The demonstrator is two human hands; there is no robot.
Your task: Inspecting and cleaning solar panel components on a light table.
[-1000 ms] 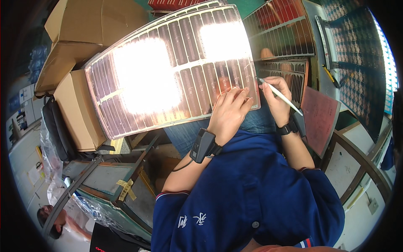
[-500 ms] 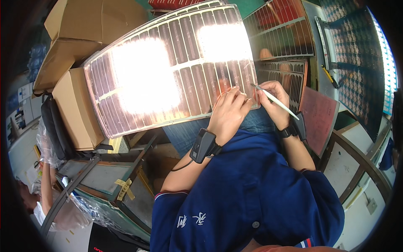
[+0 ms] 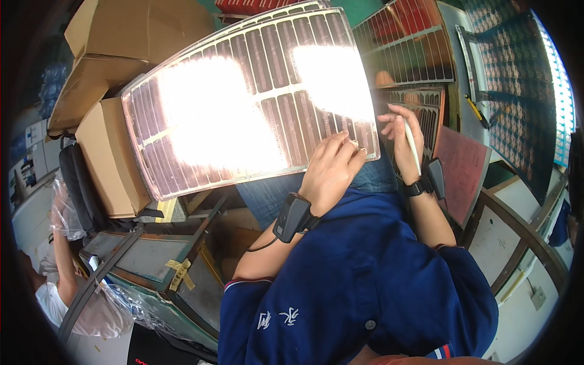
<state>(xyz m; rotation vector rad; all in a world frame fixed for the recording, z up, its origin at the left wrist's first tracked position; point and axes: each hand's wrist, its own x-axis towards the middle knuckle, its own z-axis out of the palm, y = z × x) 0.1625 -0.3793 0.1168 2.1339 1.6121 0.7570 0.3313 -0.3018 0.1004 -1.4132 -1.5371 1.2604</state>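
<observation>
A large glossy panel printed with rows of long dark strips lies tilted before me, with bright glare over two patches. My left hand rests on its near right corner, fingers bent, slightly apart and touching the surface. Whether a small piece lies under the fingertips I cannot tell. Just off the panel's right edge is my right hand, holding a slim white pen-shaped tool between thumb and palm. Its index finger is lifted and bent, and the tool's tip is hidden by the hand. Both wrists wear black strapped devices.
More striped panels lean at the upper right, beside a pink board and a yellow cutter knife. Cardboard boxes stand at the left. A metal frame is on the right. Another person handles clear plastic at the far left.
My right hand has drawn back from the panel's corner, and the white tool has swung from slanting to nearly upright. My left hand has barely shifted. The other person's arm has moved.
</observation>
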